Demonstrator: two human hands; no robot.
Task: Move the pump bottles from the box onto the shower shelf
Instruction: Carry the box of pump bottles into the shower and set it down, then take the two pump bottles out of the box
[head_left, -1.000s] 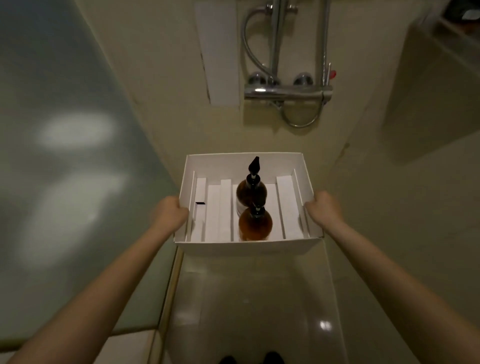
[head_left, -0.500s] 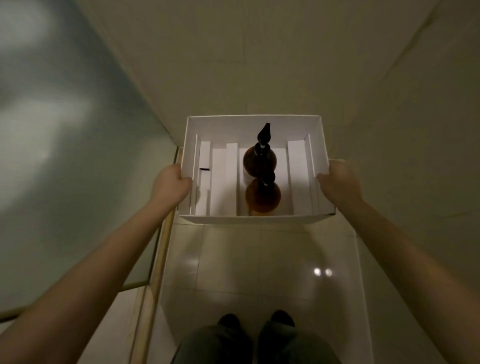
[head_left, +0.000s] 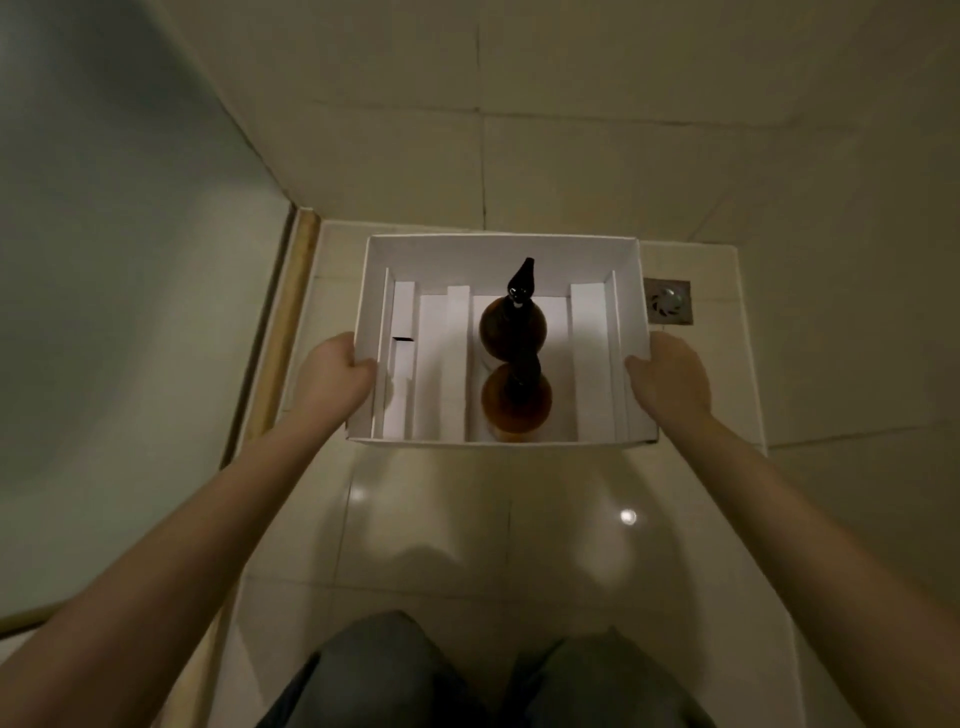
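A white open-topped box (head_left: 498, 249) with cardboard dividers sits low over the shower floor, near the far wall. Two amber pump bottles stand upright inside it, one behind the other: the far bottle (head_left: 511, 325) with its black pump head visible, and the near bottle (head_left: 517, 402). My left hand (head_left: 332, 382) grips the box's left wall. My right hand (head_left: 670, 376) grips its right wall. The shower shelf is out of view.
A square metal floor drain (head_left: 667, 301) lies just right of the box. A glass panel (head_left: 119, 291) with a wooden-coloured sill stands to the left. Tiled walls close the far side and right. My knees (head_left: 467, 680) show at the bottom.
The box has come down from about tap height toward the floor, held by both hands. The view tilted down, so the shower fittings left the frame and my knees appeared.
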